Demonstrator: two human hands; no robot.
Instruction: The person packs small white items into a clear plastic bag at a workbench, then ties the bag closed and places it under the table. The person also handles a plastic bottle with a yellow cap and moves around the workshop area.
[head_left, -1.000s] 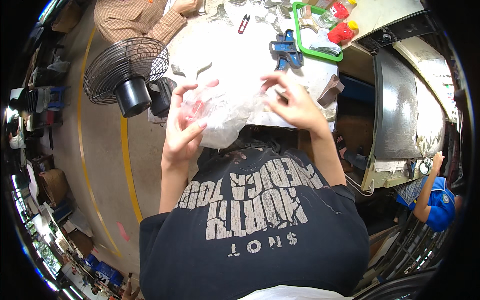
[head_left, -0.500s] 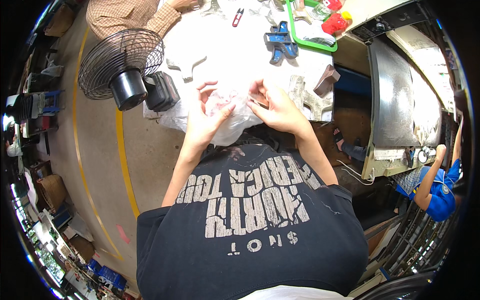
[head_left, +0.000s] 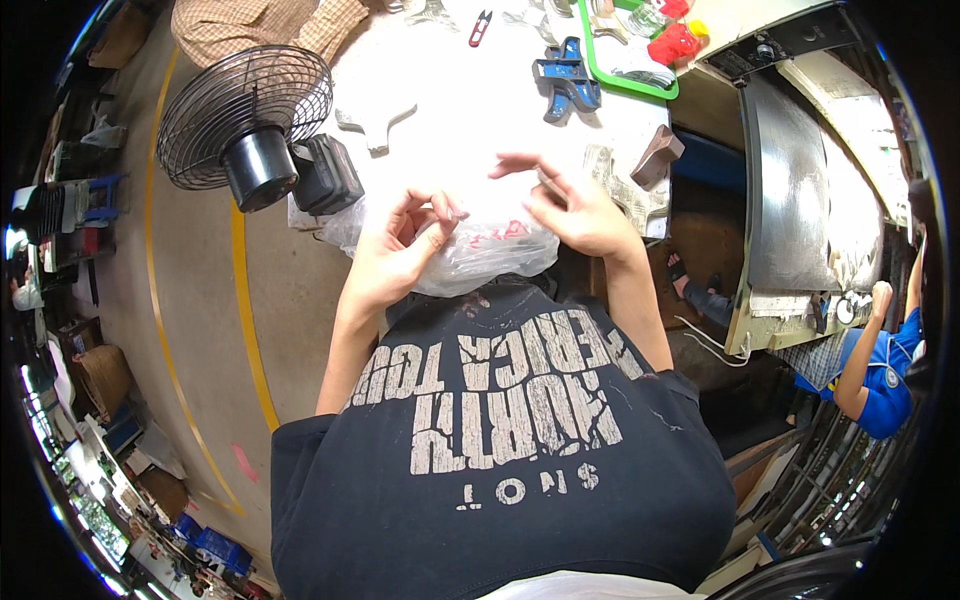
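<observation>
A clear, crumpled plastic bag point(head_left: 490, 262) with red print hangs over the table's near edge, in front of my black shirt. At its left side, my left hand point(head_left: 402, 250) has its fingers curled and its thumb brought against them, pinching the bag's edge. My right hand point(head_left: 590, 212) hovers at the bag's upper right with index finger and thumb apart, and nothing shows between them. Beyond my left hand, a pale Y-shaped piece point(head_left: 377, 127) lies on the white tabletop point(head_left: 460, 110).
A black fan point(head_left: 258, 165) stands at the table's left corner. Farther off lie red-handled snips point(head_left: 481, 28), blue Y-shaped parts point(head_left: 568, 82) and a green-rimmed tray point(head_left: 632, 87). A brown block point(head_left: 657, 160) rests at right. Another person's checked sleeve point(head_left: 330, 25) shows far left.
My hands have moved slightly apart. The bag has dropped lower and spread between them, its red print now facing up. My right hand's fingers have opened away from it.
</observation>
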